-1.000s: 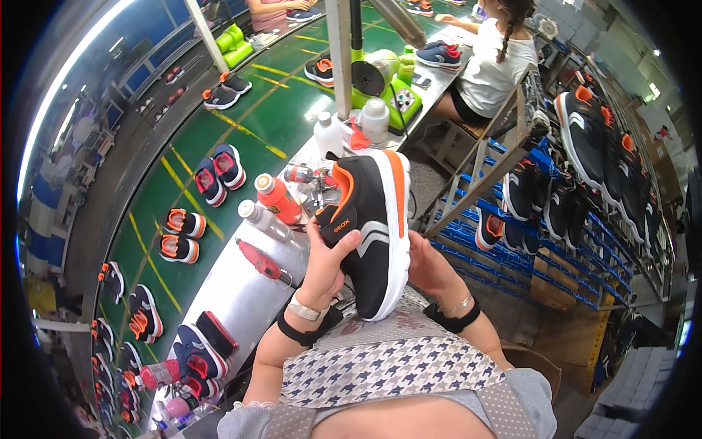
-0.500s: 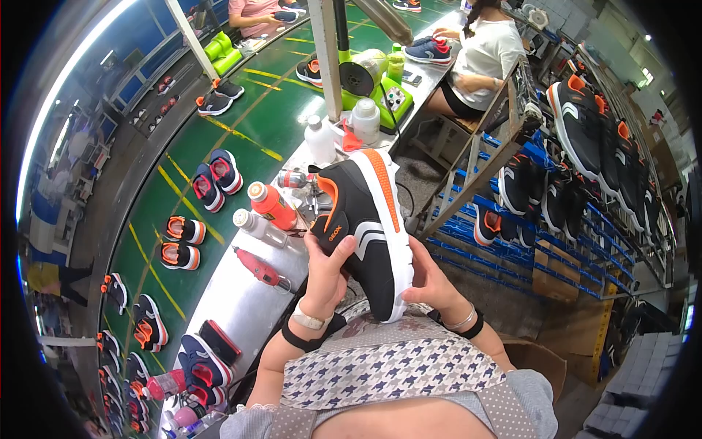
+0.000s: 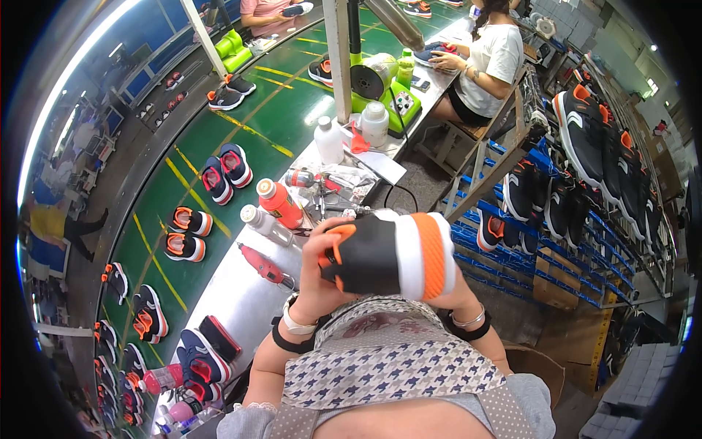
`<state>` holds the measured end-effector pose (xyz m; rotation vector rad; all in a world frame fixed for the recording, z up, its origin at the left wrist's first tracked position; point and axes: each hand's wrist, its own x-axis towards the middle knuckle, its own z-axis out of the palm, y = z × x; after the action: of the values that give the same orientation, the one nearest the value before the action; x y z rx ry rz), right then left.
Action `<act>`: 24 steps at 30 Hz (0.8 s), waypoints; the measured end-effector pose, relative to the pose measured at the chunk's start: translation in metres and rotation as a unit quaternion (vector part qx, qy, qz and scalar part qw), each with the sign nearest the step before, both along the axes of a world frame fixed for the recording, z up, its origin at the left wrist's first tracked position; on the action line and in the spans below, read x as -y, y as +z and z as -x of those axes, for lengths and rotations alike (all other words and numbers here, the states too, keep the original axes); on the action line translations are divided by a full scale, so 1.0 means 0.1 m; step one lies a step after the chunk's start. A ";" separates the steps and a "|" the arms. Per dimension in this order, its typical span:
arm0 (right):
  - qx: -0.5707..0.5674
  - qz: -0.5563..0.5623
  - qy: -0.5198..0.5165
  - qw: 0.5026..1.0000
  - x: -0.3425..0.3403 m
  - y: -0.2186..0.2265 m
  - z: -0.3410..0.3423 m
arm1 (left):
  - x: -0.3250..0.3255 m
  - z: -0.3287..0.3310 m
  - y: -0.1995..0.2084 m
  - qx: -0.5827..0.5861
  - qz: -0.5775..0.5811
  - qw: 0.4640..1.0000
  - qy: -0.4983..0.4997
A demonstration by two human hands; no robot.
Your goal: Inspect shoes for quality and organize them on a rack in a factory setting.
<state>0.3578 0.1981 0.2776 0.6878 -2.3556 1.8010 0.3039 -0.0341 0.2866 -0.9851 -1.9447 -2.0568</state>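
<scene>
Between my two hands is a black sneaker (image 3: 369, 256) with a white midsole and an orange sole strip. It lies across in front of my apron, the strip facing right. My left hand (image 3: 316, 274) grips the upper at the orange-lined opening. My right hand (image 3: 458, 290) holds the sole side, its fingers mostly hidden behind the shoe. Left of my left hand, a red heat-gun-like tool (image 3: 263, 265) lies on the white bench (image 3: 219, 296). Beyond it stand an orange-red bottle (image 3: 279, 205) and a white-capped clear bottle (image 3: 265, 224).
On the left, a green conveyor (image 3: 241, 157) carries several pairs of sneakers. A blue rack (image 3: 526, 256) with hanging black sneakers stands at right. A green machine (image 3: 380, 91) and white bottles (image 3: 329, 140) are farther along the bench. Co-workers handle shoes at the far end.
The sneaker has turned from upright, side facing me, to lying crosswise with its orange strip to the right. Both hands turned with it. A far co-worker has lifted a shoe.
</scene>
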 end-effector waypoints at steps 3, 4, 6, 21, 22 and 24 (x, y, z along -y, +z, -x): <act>0.153 0.287 0.000 0.946 0.05 0.17 -0.04 | -0.01 0.00 -0.05 -0.177 0.028 0.978 0.103; 0.167 0.326 -0.013 0.931 -0.01 0.04 -0.10 | -0.01 -0.01 -0.05 -0.204 0.041 0.973 0.105; 0.179 0.364 -0.027 0.914 -0.11 -0.06 -0.19 | -0.05 -0.06 -0.04 -0.224 0.022 0.967 0.119; 0.206 0.333 0.035 0.920 0.10 0.27 -0.23 | 0.08 -0.19 -0.11 -0.397 0.163 0.895 0.118; 0.219 0.333 0.027 0.917 0.12 0.28 -0.22 | 0.09 -0.20 -0.11 -0.387 0.164 0.899 0.122; 0.238 0.358 0.019 0.903 0.13 0.26 -0.23 | 0.11 -0.20 -0.11 -0.378 0.164 0.902 0.128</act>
<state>0.3812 0.1856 0.3040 0.1973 -1.6237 2.8449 0.3236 -0.0449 0.2754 -1.2559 -1.8475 -0.9831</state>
